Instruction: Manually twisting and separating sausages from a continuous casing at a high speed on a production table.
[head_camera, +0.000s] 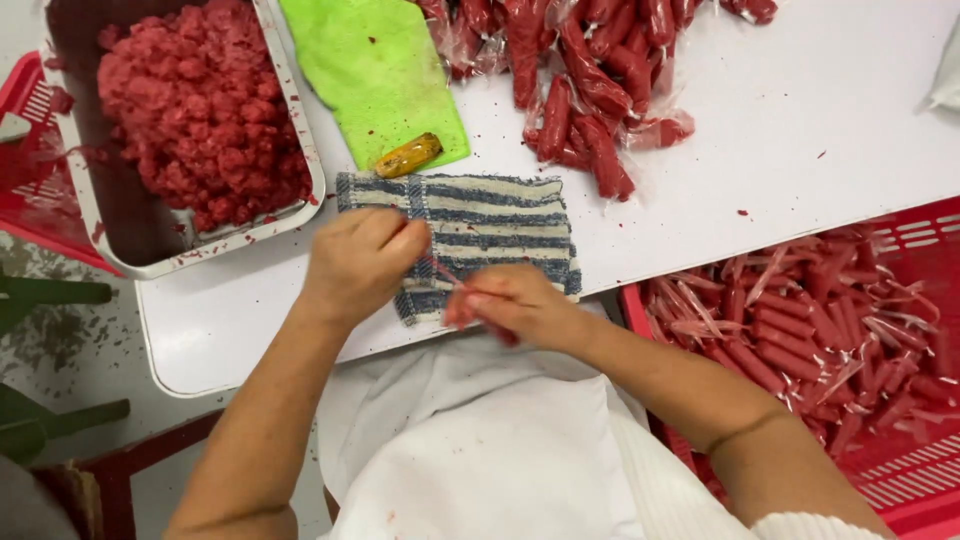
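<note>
Head view, looking down at a white table — both bare hands meet just over its near edge, above a blue-and-white striped cloth. Left hand is curled, thumb and fingers pinched narrow on one end of a thin red wrapped stick. Right hand is closed around the other end, fingers wrapped; most of the stick is hidden inside that fist, so only a short reddish stretch shows between the two hands. The stick runs on a slant from the left pinch down to the right fist, raised just over the cloth's near corner; can't tell if it touches the cloth.

Beyond the cloth lies a green mat with a small yellow-brown piece at its near edge, just beside the cloth. Left of the mat sits a metal tray heaped with red minced meat, part of it overhanging a red crate. At the far middle of the table is a pile of red sticks in clear film. To the right, off the table edge, a red basket holds many more wrapped sticks with twisted film ends. White apron fills the bottom centre — red flecks dot the tabletop.
</note>
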